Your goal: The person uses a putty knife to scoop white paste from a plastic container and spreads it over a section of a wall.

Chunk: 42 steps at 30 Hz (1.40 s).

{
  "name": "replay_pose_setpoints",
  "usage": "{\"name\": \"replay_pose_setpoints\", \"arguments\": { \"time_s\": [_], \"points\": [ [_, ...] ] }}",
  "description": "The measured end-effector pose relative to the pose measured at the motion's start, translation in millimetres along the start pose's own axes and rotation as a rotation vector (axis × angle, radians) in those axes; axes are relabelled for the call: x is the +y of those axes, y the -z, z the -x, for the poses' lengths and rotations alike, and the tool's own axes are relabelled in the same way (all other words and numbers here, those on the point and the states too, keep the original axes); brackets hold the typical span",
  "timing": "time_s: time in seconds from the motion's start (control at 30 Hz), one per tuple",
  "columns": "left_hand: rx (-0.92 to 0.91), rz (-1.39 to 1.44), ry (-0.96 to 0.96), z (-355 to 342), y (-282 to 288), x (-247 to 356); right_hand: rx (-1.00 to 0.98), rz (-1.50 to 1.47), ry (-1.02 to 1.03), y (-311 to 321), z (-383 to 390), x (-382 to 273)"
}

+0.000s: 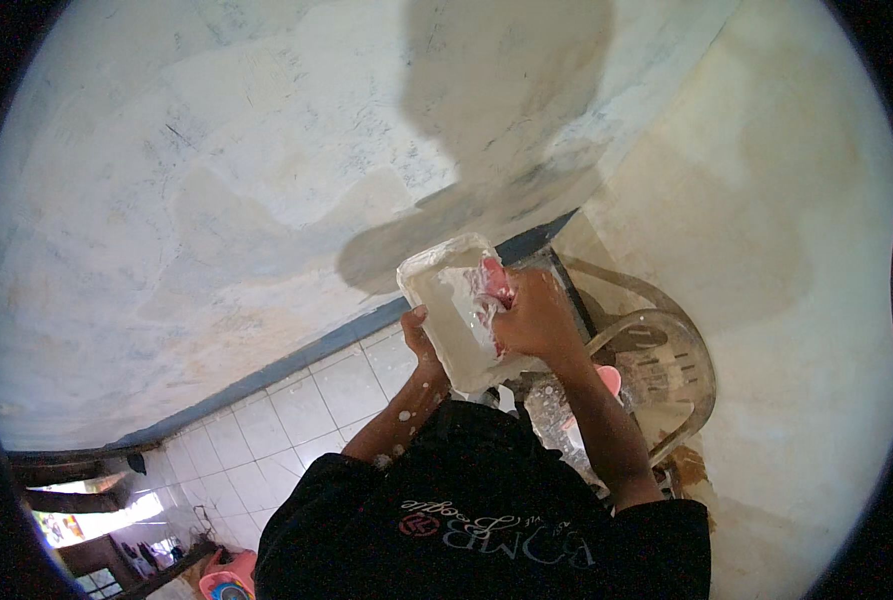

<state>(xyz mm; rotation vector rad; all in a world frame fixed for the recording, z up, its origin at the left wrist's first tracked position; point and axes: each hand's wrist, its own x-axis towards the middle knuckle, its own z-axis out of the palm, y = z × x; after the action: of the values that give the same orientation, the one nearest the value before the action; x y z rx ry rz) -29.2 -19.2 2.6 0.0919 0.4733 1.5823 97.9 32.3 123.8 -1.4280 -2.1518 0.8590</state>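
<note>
A shallow rectangular white tub [474, 381] is held in front of my body, with wet white paint or paste inside and smeared over its rim. My left hand [419, 337] grips the tub's left side, thumb up along the outer wall and the other fingers hidden beneath. My right hand [536, 318] is closed over the tub's right part, holding a red piece [494, 279] coated with white. Whether that piece is a cloth, a sponge or a tool cannot be made out. White spatters dot my left forearm.
Ahead rises a patchy white wall [256, 200] with a blue-grey strip at its foot, meeting a cream wall [766, 250]. A stained plastic chair [701, 370] stands at right, near a pink bowl [609, 379]. White tiles [296, 405] cover the floor; a pink container [228, 572] sits lower left.
</note>
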Motion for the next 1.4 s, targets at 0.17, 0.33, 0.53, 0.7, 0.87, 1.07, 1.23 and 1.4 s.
{"name": "replay_pose_setpoints", "arguments": {
  "time_s": [0.17, 0.33, 0.53, 0.7, 0.87, 1.07, 1.23, 1.4],
  "points": [
    [0.081, 0.025, 0.056, 11, -12, 2, 0.033, 0.003, 0.007, 8, -12, 9],
    [0.051, 0.075, 0.021, 0, 8, -4, -0.068, -0.041, -0.019, 12, -2, -9],
    [0.028, 0.088, -0.027, 5, -3, -2, 0.052, 0.034, 0.059, -9, -13, 25],
    [0.04, 0.018, 0.07, 2, 4, 0, -0.065, -0.06, -0.023, 8, -5, -4],
    [-0.15, 0.101, -0.02, -7, 2, -5, 0.022, 0.031, 0.076, -3, -7, 1],
    [0.069, 0.066, 0.143, -2, 16, -6, -0.021, -0.055, 0.025, 6, -14, 9],
    [-0.01, 0.09, -0.031, -13, 23, -6, -0.059, -0.004, 0.015, 9, -3, -17],
    [-0.064, 0.145, -0.009, -1, 2, -4, 0.17, 0.043, 0.153, -10, -11, 20]
  ]
}}
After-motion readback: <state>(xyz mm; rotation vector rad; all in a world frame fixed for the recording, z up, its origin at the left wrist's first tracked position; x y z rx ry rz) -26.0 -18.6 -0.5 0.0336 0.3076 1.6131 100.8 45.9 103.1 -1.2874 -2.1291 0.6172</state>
